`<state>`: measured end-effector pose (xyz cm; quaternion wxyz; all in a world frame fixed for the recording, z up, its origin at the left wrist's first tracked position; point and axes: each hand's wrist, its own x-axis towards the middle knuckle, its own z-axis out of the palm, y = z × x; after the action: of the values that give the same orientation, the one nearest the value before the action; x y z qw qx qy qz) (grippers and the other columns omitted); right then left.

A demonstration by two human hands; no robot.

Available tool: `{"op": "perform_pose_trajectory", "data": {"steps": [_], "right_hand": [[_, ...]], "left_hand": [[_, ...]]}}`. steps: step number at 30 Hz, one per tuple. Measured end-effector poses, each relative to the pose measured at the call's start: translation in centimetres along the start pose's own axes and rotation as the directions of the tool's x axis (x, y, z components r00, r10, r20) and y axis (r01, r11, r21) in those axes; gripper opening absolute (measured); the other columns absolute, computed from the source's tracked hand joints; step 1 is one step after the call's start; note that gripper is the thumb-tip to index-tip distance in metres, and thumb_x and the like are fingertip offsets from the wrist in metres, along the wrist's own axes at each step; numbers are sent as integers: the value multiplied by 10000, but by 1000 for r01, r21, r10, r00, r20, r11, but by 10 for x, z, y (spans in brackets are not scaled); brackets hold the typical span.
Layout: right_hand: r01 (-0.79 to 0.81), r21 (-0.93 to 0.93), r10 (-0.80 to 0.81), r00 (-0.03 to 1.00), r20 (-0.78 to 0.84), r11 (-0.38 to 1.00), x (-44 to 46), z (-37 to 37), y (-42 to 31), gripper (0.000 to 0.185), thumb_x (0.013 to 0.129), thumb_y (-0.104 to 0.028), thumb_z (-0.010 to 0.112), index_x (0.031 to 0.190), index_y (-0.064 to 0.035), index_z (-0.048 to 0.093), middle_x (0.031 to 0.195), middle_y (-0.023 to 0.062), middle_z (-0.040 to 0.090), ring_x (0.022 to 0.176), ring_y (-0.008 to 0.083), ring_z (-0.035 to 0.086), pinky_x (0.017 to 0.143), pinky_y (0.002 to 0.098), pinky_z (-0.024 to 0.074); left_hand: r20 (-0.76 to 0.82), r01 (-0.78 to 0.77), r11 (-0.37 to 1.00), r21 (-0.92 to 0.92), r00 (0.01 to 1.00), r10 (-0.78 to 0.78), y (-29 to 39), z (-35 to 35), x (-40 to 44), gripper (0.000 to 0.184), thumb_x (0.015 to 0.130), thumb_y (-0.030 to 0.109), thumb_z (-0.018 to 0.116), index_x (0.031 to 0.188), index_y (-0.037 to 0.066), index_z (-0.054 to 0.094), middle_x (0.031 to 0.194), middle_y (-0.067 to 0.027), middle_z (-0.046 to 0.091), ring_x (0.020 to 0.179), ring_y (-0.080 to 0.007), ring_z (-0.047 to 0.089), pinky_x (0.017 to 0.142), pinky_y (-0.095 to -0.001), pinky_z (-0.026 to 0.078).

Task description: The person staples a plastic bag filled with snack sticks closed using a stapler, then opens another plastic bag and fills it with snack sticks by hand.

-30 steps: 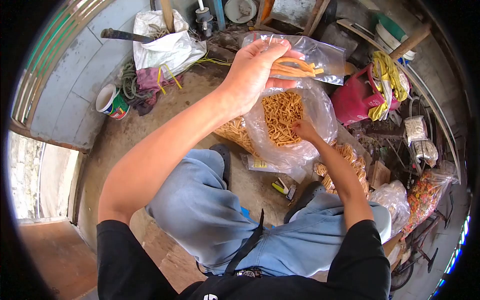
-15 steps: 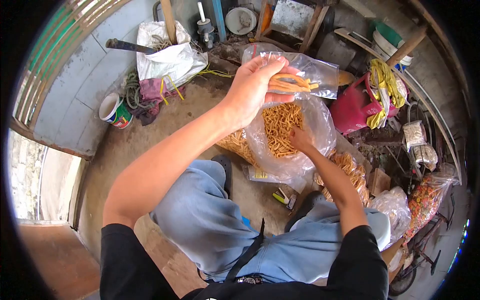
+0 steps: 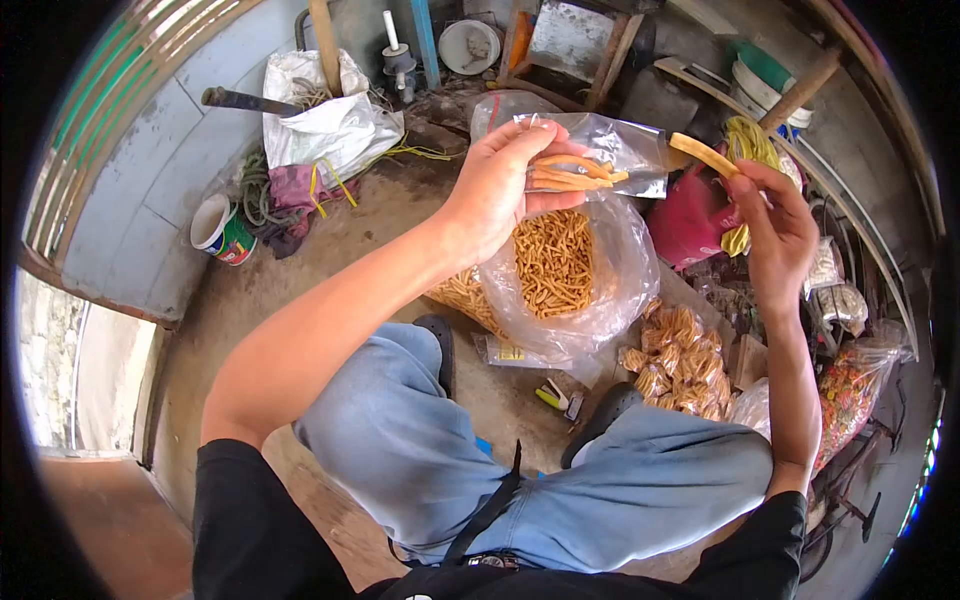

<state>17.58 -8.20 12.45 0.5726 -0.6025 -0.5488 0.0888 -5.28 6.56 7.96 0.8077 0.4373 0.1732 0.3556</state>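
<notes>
crunchy-looking snack stick [image 3: 703, 154] pinched in right hand [image 3: 780, 225], tip just beside small clear bag [image 3: 642, 148] | left hand [image 3: 505, 180] clamped that bag, few sticks [image 3: 575, 178] showing | hands apart; big plastic sack [image 3: 632, 262] sat below | looked like bagging, next probably needed lining up with the mouth

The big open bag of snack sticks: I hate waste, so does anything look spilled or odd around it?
Nothing stands out. Sticks lie within the open bag, none visible loose on the floor nearby, though anything tiny could escape me. The right hand holds one stick.
</notes>
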Motion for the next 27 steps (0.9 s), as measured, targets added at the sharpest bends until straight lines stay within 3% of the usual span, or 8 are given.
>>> {"op": "perform_pose_trajectory", "data": {"steps": [3,5,13,14,17,21,23,27], "right_hand": [[148,59,-150,988,32,987,-14,-4,-18,178,863,-42,655,1040,-24,654,909,4,650,717,26,507,625,167,394],[326,-163,-312,945,101,931,-17,-1,-21,184,832,-14,677,1015,-28,667,887,4,648,691,34,490,589,173,365],[278,-177,-261,959,112,944,-16,22,-21,164,786,-37,729,946,-26,691,812,8,636,638,45,465,567,198,380],[143,-102,-131,985,111,985,-17,23,-18,149,788,-41,729,929,-19,691,849,21,659,697,42,525,619,196,428],[39,98,-51,990,132,994,-12,31,-14,135,799,-30,714,931,-15,691,896,37,678,790,54,585,709,203,471],[31,80,-43,986,160,996,-6,36,-9,152,820,-3,676,972,-1,685,959,80,682,880,105,620,790,226,484],[276,9,-268,924,274,961,-1,37,-3,189,847,23,622,1028,5,674,1009,120,666,914,139,616,810,249,480],[409,-116,-337,856,393,905,2,38,-6,221,868,34,576,1071,4,658,1056,145,645,967,166,604,835,262,468]], "left_hand": [[21,-11,1000,-18,1000,12,-2,4,2,194,973,231,460,1015,70,558,1071,-160,642,971,-242,653,757,-365,586],[29,10,1000,-15,1000,-10,0,8,0,190,973,225,456,1018,69,553,1078,-159,639,972,-239,652,770,-369,584],[105,43,998,-37,994,-39,-5,27,-7,201,949,146,474,1112,38,520,1100,-147,624,971,-248,649,836,-377,567],[145,4,1000,-6,989,-3,-6,29,-9,218,932,104,493,1136,29,502,1111,-150,617,979,-248,645,862,-376,556],[215,-39,998,48,976,28,-7,30,-11,331,877,-17,544,1195,14,456,1147,-162,595,1017,-249,626,925,-375,524],[207,-38,997,64,978,24,-7,30,-11,355,862,-57,549,1198,21,463,1148,-159,594,1035,-246,618,927,-377,522],[194,-39,998,49,981,28,-7,26,-11,349,862,-57,551,1192,25,470,1140,-153,599,1035,-244,619,924,-376,523],[158,-21,998,59,987,11,-5,15,-7,311,858,-24,571,1157,35,503,1115,-145,621,1029,-246,625,893,-374,538]]}}
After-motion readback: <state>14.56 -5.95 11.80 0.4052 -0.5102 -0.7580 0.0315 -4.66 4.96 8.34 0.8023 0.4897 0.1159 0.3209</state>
